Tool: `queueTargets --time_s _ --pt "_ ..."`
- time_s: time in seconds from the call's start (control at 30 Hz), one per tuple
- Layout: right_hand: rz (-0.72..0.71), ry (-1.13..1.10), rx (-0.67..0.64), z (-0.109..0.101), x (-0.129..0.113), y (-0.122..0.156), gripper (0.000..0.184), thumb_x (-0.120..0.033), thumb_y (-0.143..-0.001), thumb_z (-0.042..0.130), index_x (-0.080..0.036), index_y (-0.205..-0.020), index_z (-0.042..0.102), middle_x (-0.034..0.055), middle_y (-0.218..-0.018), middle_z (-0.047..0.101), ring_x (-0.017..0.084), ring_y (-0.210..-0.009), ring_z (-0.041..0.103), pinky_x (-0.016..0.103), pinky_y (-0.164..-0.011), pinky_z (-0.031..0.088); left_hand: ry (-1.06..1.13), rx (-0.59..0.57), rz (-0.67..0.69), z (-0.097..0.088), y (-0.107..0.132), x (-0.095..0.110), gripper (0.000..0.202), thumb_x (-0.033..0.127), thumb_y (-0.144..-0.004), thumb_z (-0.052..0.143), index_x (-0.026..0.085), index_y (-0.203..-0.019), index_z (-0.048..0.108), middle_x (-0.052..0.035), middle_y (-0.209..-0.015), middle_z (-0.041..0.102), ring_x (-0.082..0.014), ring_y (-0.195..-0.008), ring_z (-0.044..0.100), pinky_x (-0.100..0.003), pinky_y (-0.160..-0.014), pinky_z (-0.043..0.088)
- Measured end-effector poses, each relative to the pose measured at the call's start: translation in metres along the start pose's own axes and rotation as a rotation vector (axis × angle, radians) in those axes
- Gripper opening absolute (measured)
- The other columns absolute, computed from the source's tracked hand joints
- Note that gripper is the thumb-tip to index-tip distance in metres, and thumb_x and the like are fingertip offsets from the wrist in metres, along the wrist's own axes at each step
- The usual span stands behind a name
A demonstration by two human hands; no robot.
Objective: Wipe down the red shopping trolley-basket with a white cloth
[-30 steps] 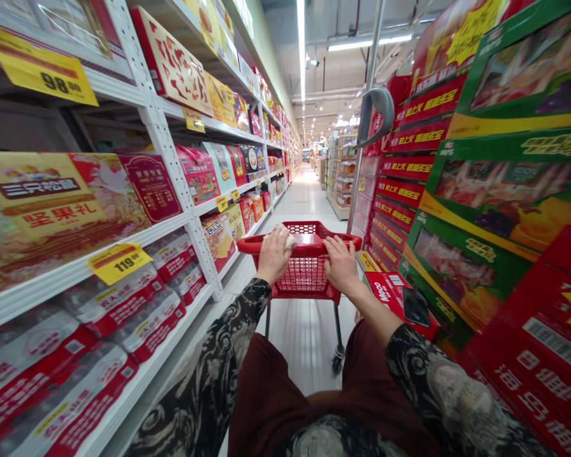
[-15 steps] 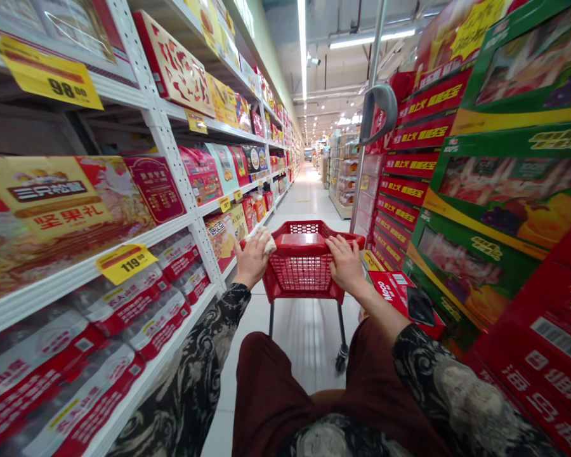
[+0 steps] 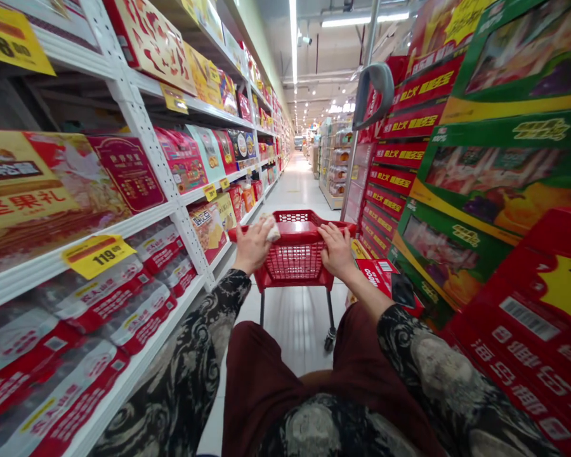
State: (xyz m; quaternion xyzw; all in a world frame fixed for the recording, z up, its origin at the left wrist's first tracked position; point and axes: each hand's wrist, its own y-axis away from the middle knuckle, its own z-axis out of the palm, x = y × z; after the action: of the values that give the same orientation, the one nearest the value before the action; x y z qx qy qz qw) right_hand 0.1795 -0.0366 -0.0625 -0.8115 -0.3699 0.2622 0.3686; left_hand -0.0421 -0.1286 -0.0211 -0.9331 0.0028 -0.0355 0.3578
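Note:
A small red shopping cart (image 3: 295, 273) stands in front of my knees, with its handle (image 3: 299, 236) towards me. My left hand (image 3: 253, 249) is at the left part of this handle, closed on a crumpled white cloth (image 3: 268, 227) that presses against the bar. Part of the cloth is hidden by the fingers. On the right part of the handle lies my right hand (image 3: 337, 252), its fingers curled over the top of the bar. A red panel covers the near part of the basket, and I cannot see into it.
White shelves (image 3: 157, 222) with boxed goods and bottle packs run along the left. Stacked green gift boxes (image 3: 485, 184) and red cartons (image 3: 518, 336) line the right. A dark phone-like object (image 3: 402, 289) rests on a red box. A metal post (image 3: 361, 101) carries a grey loop.
My left hand and the cloth have slid a little to the right along the handle. The right hand keeps its place on the bar. The whole view has shifted slightly.

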Motion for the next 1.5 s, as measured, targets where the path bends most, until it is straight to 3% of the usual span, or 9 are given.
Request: queueTargets --time_s 0.1,0.17,0.4,0.5,0.77,0.93,1.03,1.3,1.5 --pt "0.017 -0.013 0.008 0.002 0.003 -0.001 0.054 -0.011 -0.072 0.043 -0.016 -0.125 0.052 0.0103 -0.131 0.053 0.026 -0.13 0.038 0.055 -0.11 0.014 -0.016 0.028 -0.105 -0.002 0.003 -0.029 0.037 0.032 -0.091 0.04 0.018 -0.124 0.049 -0.0125 -0.129 0.056 -0.0298 -0.116 0.051 -0.064 -0.105 0.011" --pt "0.035 -0.022 0.01 0.005 0.006 -0.003 0.053 -0.012 -0.072 0.044 -0.016 -0.124 0.052 0.0099 -0.131 0.053 0.026 -0.13 0.037 0.055 -0.111 0.011 -0.02 0.021 -0.107 0.001 0.001 -0.035 0.036 0.031 -0.09 0.042 0.018 -0.122 0.051 -0.0121 -0.127 0.057 -0.0297 -0.114 0.052 -0.064 -0.104 0.013" --pt "0.185 0.005 0.002 0.02 -0.001 -0.028 0.042 -0.025 -0.084 0.041 -0.015 -0.123 0.053 0.0112 -0.131 0.053 0.027 -0.131 0.036 0.057 -0.111 0.009 0.041 0.084 -0.051 0.027 -0.013 -0.004 0.035 0.032 -0.089 0.039 0.024 -0.121 0.052 -0.0101 -0.128 0.056 -0.0278 -0.117 0.05 -0.059 -0.107 0.013" --pt "0.224 0.0 -0.01 0.029 -0.006 -0.041 0.038 -0.027 -0.088 0.039 -0.017 -0.12 0.055 0.0105 -0.131 0.053 0.027 -0.129 0.038 0.058 -0.111 0.012 0.051 0.07 -0.023 0.033 -0.016 -0.002 0.037 0.031 -0.087 0.041 0.026 -0.123 0.051 -0.009 -0.132 0.054 -0.0278 -0.12 0.048 -0.06 -0.108 0.009" --pt "0.203 -0.039 0.011 0.031 0.016 -0.046 0.034 -0.025 -0.088 0.038 -0.022 -0.116 0.058 0.0063 -0.128 0.055 0.025 -0.125 0.042 0.056 -0.11 0.016 0.075 0.133 -0.132 0.028 -0.014 -0.047 0.037 0.037 -0.089 0.038 0.025 -0.12 0.053 -0.0097 -0.127 0.057 -0.0269 -0.119 0.049 -0.058 -0.109 0.003" --pt "0.286 -0.078 0.092 0.04 0.023 -0.05 0.032 -0.028 -0.087 0.038 -0.02 -0.107 0.061 0.0079 -0.123 0.058 0.025 -0.123 0.044 0.056 -0.111 0.012 0.081 0.073 -0.034 0.036 -0.024 -0.026 0.035 0.038 -0.088 0.039 0.025 -0.117 0.055 -0.0083 -0.126 0.058 -0.0264 -0.118 0.05 -0.055 -0.109 0.008" --pt "0.258 -0.083 0.105 0.044 0.026 -0.051 0.032 -0.029 -0.085 0.04 -0.019 -0.107 0.061 0.0083 -0.123 0.058 0.025 -0.123 0.044 0.054 -0.112 0.012 0.08 0.028 0.014 0.041 -0.034 -0.013 0.035 0.037 -0.088 0.039 0.025 -0.117 0.055 -0.0087 -0.127 0.057 -0.0267 -0.118 0.049 -0.053 -0.109 0.009" --pt "0.214 -0.083 0.095 0.053 0.032 -0.053 0.035 -0.03 -0.084 0.039 -0.02 -0.112 0.058 0.0076 -0.125 0.056 0.026 -0.127 0.04 0.056 -0.112 0.009 0.042 -0.038 -0.011 0.049 -0.052 0.003 0.036 0.033 -0.088 0.039 0.024 -0.12 0.051 -0.0083 -0.128 0.057 -0.0253 -0.117 0.05 -0.051 -0.108 0.016" --pt "0.188 -0.096 0.0 0.049 0.047 -0.055 0.038 -0.028 -0.083 0.038 -0.023 -0.117 0.056 0.0045 -0.13 0.054 0.024 -0.13 0.037 0.052 -0.113 0.008 0.02 -0.041 0.06 0.041 -0.045 -0.018 0.035 0.034 -0.088 0.04 0.026 -0.12 0.051 -0.0079 -0.13 0.056 -0.0262 -0.115 0.052 -0.053 -0.109 0.01"
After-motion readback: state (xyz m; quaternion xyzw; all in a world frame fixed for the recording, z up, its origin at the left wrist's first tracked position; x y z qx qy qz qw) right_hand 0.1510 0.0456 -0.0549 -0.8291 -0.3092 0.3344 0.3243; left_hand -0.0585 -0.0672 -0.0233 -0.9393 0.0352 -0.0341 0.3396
